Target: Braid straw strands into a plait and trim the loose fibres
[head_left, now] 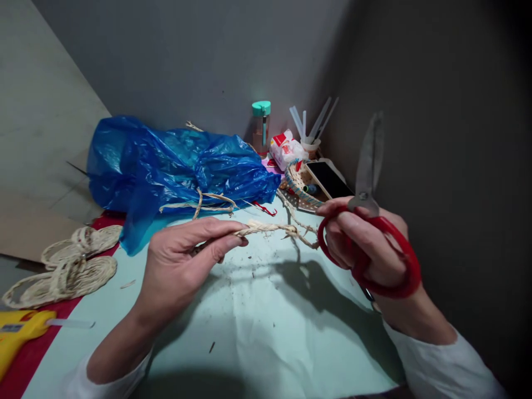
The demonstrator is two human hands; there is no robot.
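At far left, the yellow glue gun [20, 332] lies at the desk's [257, 343] edge, its clear stick [75, 323] pointing inward, perhaps parked there to keep the middle free. Beyond it, the woven sandals [87, 274] sit side by side, probably set out of the way as a pair. The blue plastic bag [166, 160] is heaped at the back, loose straw strands [216, 197] along its front.

The left hand [195, 249] has its grip clamped on the braided cord [268, 228], thumb against fingers, apparently to hold it taut. The cord is raised above the middle of the desk and runs across to the right hand [369, 238]. That grip is closed round the red-handled scissors [366, 198], blades up, perhaps to leave the fingertips usable; whether they also pinch the cord I cannot tell. Behind, the lidded bottle [261, 127], packet [287, 151], cup [311, 148], basket [294, 180] and phone [330, 180] crowd the corner, likely for elbow room.

Counted: 1 glue gun, 2 sandals, 1 bag, 1 bottle, 1 packet, 1 cup with about 5 sticks [318, 119], 1 basket, 1 phone, 1 pair of scissors.
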